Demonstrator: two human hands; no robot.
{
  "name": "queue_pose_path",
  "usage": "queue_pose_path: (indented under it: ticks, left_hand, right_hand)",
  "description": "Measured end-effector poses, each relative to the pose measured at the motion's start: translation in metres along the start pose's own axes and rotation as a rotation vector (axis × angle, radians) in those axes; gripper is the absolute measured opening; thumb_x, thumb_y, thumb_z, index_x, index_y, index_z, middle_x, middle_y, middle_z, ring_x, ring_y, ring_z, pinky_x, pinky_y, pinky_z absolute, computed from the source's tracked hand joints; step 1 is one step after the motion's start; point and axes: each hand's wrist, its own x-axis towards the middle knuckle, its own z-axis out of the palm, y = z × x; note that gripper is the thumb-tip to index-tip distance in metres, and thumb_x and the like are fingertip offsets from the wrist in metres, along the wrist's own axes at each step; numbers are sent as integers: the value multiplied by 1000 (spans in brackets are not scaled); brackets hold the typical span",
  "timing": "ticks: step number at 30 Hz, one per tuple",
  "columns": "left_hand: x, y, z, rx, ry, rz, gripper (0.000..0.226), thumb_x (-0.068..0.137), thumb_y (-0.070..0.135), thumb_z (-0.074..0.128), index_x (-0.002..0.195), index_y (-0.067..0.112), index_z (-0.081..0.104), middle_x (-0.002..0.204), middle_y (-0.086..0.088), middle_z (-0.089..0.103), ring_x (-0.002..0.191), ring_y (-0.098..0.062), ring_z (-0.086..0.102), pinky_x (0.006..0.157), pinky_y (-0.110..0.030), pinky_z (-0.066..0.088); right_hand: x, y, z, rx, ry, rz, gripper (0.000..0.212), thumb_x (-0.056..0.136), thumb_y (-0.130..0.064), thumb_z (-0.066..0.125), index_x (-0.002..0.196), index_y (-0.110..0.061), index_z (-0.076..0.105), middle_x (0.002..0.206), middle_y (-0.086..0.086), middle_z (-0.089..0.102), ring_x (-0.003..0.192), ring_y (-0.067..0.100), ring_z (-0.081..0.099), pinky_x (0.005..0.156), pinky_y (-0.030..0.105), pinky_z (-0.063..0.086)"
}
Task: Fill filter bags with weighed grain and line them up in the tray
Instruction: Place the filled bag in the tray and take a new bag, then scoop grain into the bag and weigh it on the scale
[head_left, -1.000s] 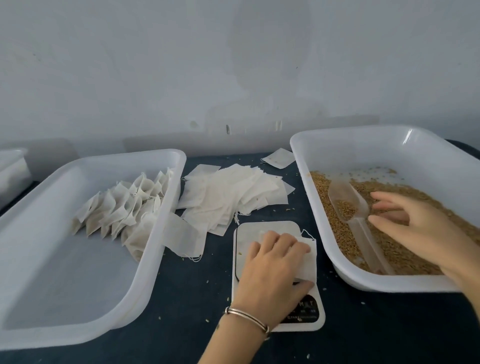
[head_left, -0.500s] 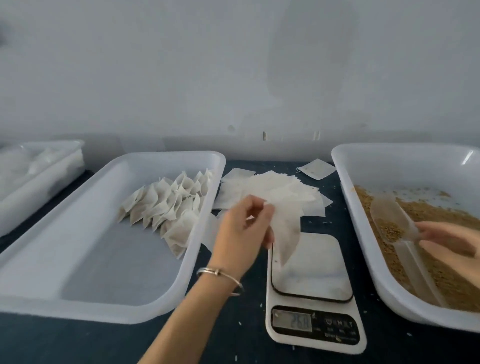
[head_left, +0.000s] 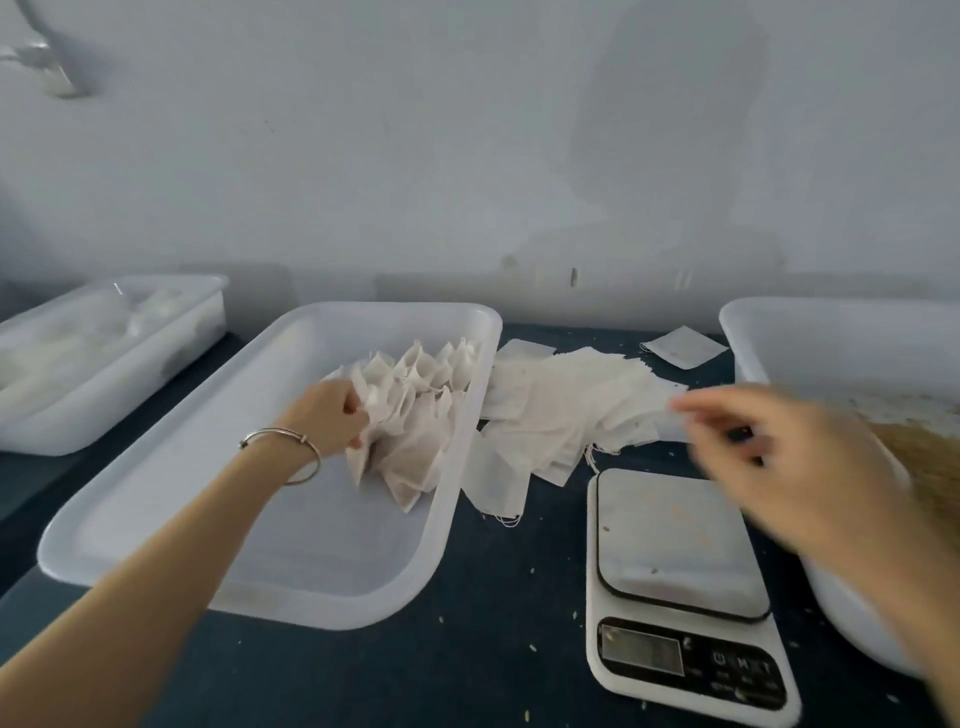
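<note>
Head view: at centre left of the frame the left hand (head_left: 332, 415), a bangle (head_left: 283, 447) on its wrist, reaches into the white tray (head_left: 156, 499) and its curled fingers grip a filled filter bag (head_left: 363, 457) at the near end of the row of filled bags (head_left: 415, 400) standing along the tray's right wall. Just right of the tray a heap of empty filter bags (head_left: 571, 410) lies on the dark desk (head_left: 467, 665). At right, the blurred right hand (head_left: 789, 457) hovers above the scale (head_left: 680, 577); I cannot tell whether it grips anything. The grain tub (head_left: 841, 343) sits at the right edge.
</note>
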Motion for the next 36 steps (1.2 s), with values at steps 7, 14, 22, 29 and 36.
queue_pose_path:
  ticks: [7,14,22,29,36]
  left_hand:
    - [-5,7,37,69,31,188,13,87,11,50,76,16,47,78,-1,54,77,-22,48,64,-26,27]
    - [-6,-5,36,54,-122,286,26,86,13,57,69,27,44,85,-1,51,78,-21,52,76,-29,41]
    - [-4,1,28,-125,-32,217,15,87,32,65,84,18,61,85,6,65,80,-14,63,73,-24,51]
    - [-101,95,-13,-858,272,409,16,83,41,53,82,26,60,79,7,67,66,-8,62,55,-21,49]
    - [-185,151,72,-1059,50,160,55,72,59,45,116,26,50,104,17,63,93,4,61,74,-13,50]
  right_hand:
    - [15,-27,145,-283,-592,13,42,87,-35,54,124,-14,54,121,4,52,110,25,51,80,34,44]
    - [22,-30,203,-307,-470,45,38,93,-35,49,120,-10,50,122,8,46,113,28,42,84,39,42]
    - [14,-25,174,194,-171,251,38,95,-24,47,59,-14,44,57,-1,46,53,14,43,53,28,34]
    - [-24,-34,94,1018,-31,548,27,92,-23,58,70,-15,72,62,-6,63,57,4,56,62,24,51]
    - [-59,-14,42,1425,89,673,14,74,-27,65,72,-17,74,79,6,67,73,15,60,66,28,50]
